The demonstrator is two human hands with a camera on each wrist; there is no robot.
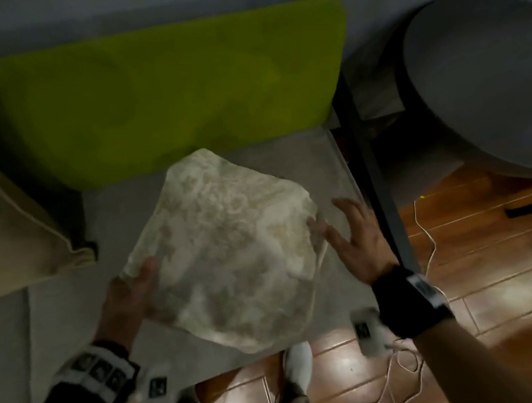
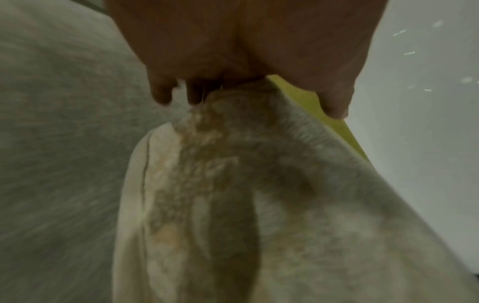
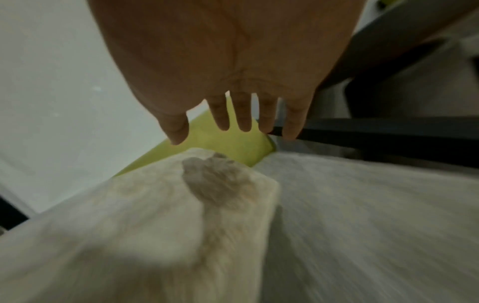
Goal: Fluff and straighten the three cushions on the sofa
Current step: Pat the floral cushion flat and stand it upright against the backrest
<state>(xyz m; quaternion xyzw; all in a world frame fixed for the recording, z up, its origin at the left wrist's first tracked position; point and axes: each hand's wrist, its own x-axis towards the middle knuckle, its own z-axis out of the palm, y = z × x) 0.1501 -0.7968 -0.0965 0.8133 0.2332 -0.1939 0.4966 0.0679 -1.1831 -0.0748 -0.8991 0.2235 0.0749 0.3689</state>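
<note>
Cream cushion [image 1: 227,254] with a faded tan floral pattern, soft and lumpy, corners rounded, fabric blurred. It is tilted over the grey sofa seat [image 1: 72,246], right end of the sofa, in front of the lime-green back cushion [image 1: 156,95]; whether its lower edge touches the seat, cannot tell. In the left wrist view a seam or piping line runs down its near edge, and the surface looks fuzzy.

Left hand [image 1: 130,299] grips the cushion's left edge, thumb on top and fingers curled underneath; the left wrist view shows the fabric bunched where the thumb and fingers pinch it. Right hand [image 1: 355,236] is spread flat, fingers straight and apart, just beside the cushion's right edge; contact is blurred, cannot tell if it touches. It holds nothing. Both wrists wear black bands with white marker tags.

A beige cushion [image 1: 17,225] with a piped edge sits on the seat at far left, well apart from the held one. Seat fabric is plain light grey. A dark metal frame [image 1: 379,174] stands beside the sofa's right end, with a round grey pouf or seat [image 1: 483,79] beyond it. Glossy brown wood-look floor [image 1: 482,249], with a white cable [image 1: 428,243] trailing across it. White shoe [image 1: 298,366] at bottom centre. Pale wall behind the sofa. Dim lighting.
</note>
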